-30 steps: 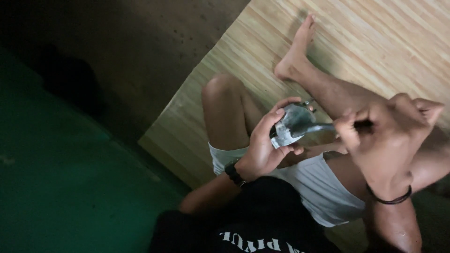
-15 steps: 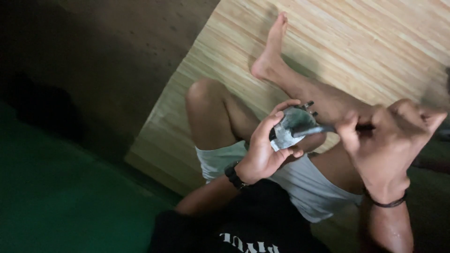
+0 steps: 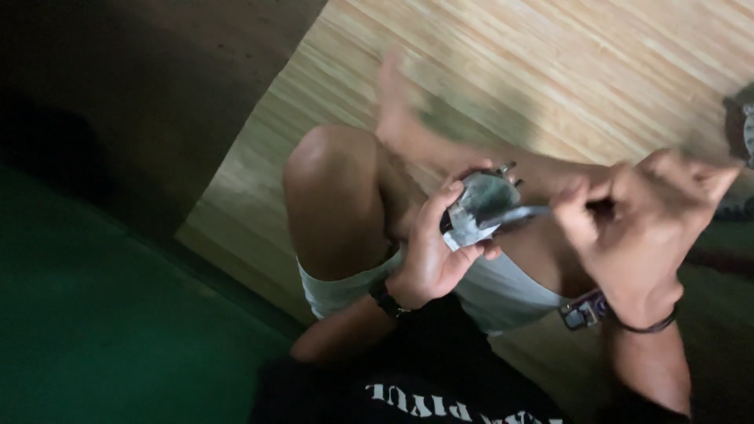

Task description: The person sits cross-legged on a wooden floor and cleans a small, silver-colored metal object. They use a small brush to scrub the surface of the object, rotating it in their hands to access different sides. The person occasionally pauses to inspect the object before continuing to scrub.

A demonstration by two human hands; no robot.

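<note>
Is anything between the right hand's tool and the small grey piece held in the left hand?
Nothing visible. The left hand grips the grey piece, and the thin tool pinched in the right hand already reaches it; the contact itself is blurred.

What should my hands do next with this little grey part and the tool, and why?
Probably steady the small grey part more firmly in the left hand before pressing on: the right hand has the thin tool at its edge, and the picture is motion-blurred.

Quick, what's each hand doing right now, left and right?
Left hand: closed around a small grey metal part.
Right hand: closed on a thin tool whose tip meets that part.
</note>
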